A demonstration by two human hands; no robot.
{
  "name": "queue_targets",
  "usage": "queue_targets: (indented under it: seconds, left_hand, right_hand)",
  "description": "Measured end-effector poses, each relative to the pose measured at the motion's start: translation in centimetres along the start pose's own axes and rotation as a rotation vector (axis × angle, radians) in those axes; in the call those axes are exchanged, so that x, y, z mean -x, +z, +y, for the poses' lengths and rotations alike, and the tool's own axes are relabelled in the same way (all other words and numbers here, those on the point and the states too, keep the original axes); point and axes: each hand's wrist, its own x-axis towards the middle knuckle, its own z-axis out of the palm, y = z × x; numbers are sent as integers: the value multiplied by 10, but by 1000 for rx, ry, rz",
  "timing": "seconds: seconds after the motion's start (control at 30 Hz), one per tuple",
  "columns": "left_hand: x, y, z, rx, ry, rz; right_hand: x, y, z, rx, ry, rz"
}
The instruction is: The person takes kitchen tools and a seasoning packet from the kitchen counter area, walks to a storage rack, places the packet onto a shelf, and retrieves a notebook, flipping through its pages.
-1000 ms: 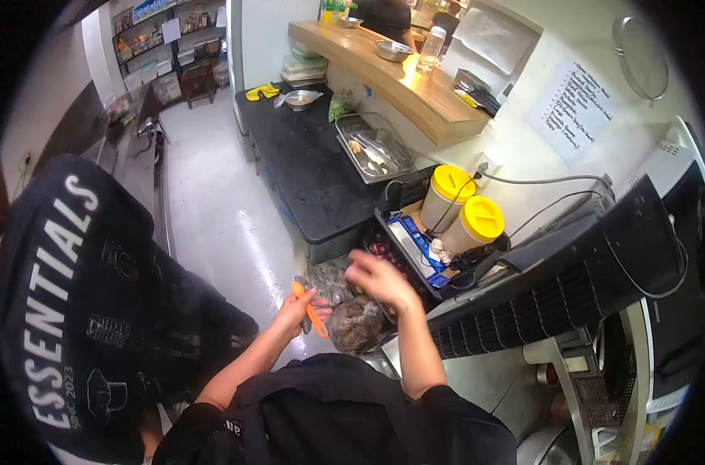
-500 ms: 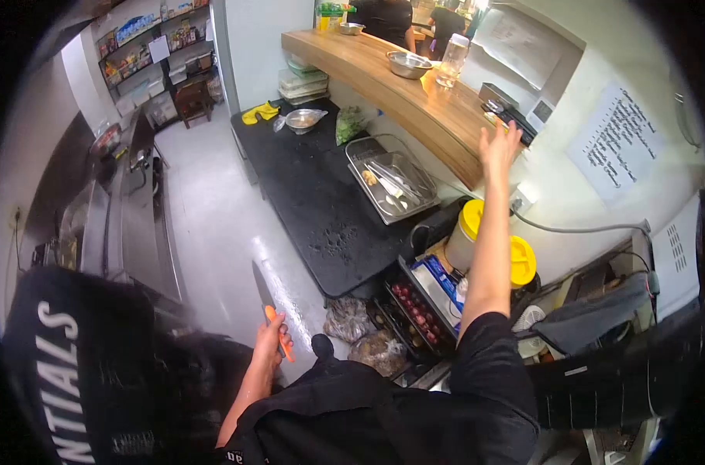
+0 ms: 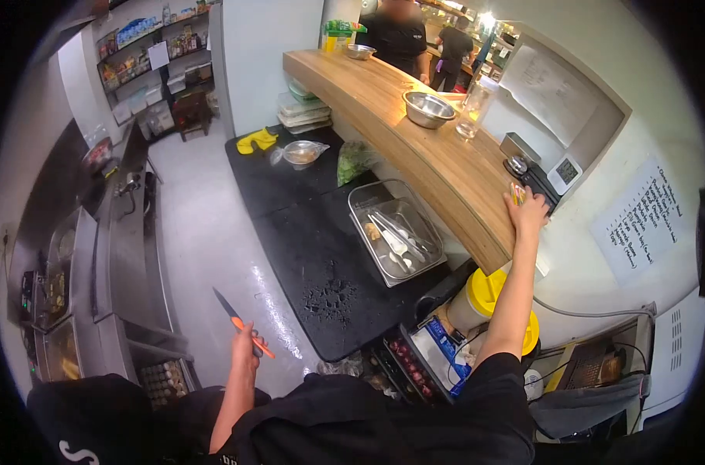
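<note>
My left hand [image 3: 247, 339] is wrapped round a knife [image 3: 227, 304] with a dark blade and an orange part at the handle; the blade points up and left over the floor. My right hand [image 3: 528, 209] reaches to the right end of the wooden shelf [image 3: 414, 155]. Its fingers touch a small yellow and red item [image 3: 517, 194] beside a black object [image 3: 540, 184]; whether they grip it is unclear. A metal bowl [image 3: 429, 110] and a clear bottle [image 3: 476, 107] stand on the same shelf.
Below the shelf, a black table [image 3: 290, 232] carries a metal tray [image 3: 396, 232] with utensils. Yellow-lidded containers [image 3: 486, 290] stand by my right arm. A co-worker in black [image 3: 116, 411] is at lower left. Two people [image 3: 395, 39] are beyond the shelf.
My right hand has moved from low in front of me up to the shelf's right end. The knife in my left hand has moved left. The co-worker sits lower in view.
</note>
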Motion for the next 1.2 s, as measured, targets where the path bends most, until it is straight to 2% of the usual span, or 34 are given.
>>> queue_targets:
  seconds: [0.07, 0.1, 0.13, 0.2, 0.27, 0.37, 0.53, 0.6, 0.67, 0.7, 0.77, 0.8, 0.93, 1.0, 1.1, 1.13, 1.2]
  left_hand:
    - [-19, 16, 4, -24, -6, -5]
    - [-27, 26, 9, -26, 1, -19]
    - [-35, 35, 15, -29, 9, -32]
    - [-51, 54, 29, -44, 30, -45]
    - [-77, 63, 40, 7, 77, -68]
    - [-118, 71, 62, 35, 104, -59]
    - [-199, 58, 110, 25, 197, 61]
    - [-222, 47, 126, 34, 198, 73]
    - [-249, 32, 140, 81, 230, 20]
    - [-264, 30, 147, 79, 219, 3]
    - [-284, 17, 157, 53, 150, 204]
    - [-293, 7, 159, 49, 132, 201]
    - [-336, -44, 166, -34, -44, 33]
    - [-348, -50, 179, -45, -109, -21]
    - [-336, -30, 203, -105, -237, -154]
    - [-335, -22, 211, -114, -239, -160]
    - [-331, -5, 229, -202, -257, -346]
  right_hand:
    - [-3, 24, 10, -29, -47, -41]
    - [-1, 11, 8, -141, -31, -140]
    - [1, 12, 10, -139, -27, -136]
    - [5, 13, 16, -216, -130, -156]
    - [24, -4, 5, -232, -157, -97]
    - [50, -40, -24, -482, -220, -1]
    - [80, -95, -81, -675, -144, -90]
    - [101, -116, -116, -714, -310, -327]
    - [119, -112, -150, -912, -426, -568]
    - [125, -112, -173, -916, -482, -592]
    - [134, -117, -227, -839, -564, -594]
    - [137, -112, -252, -809, -589, -575]
    - [146, -94, -346, -878, -749, -662]
    - [152, -78, -385, -936, -728, -636]
    - [164, -49, -434, -989, -718, -542]
    - [168, -41, -448, -1049, -749, -614]
    - [179, -16, -480, -1189, -751, -689]
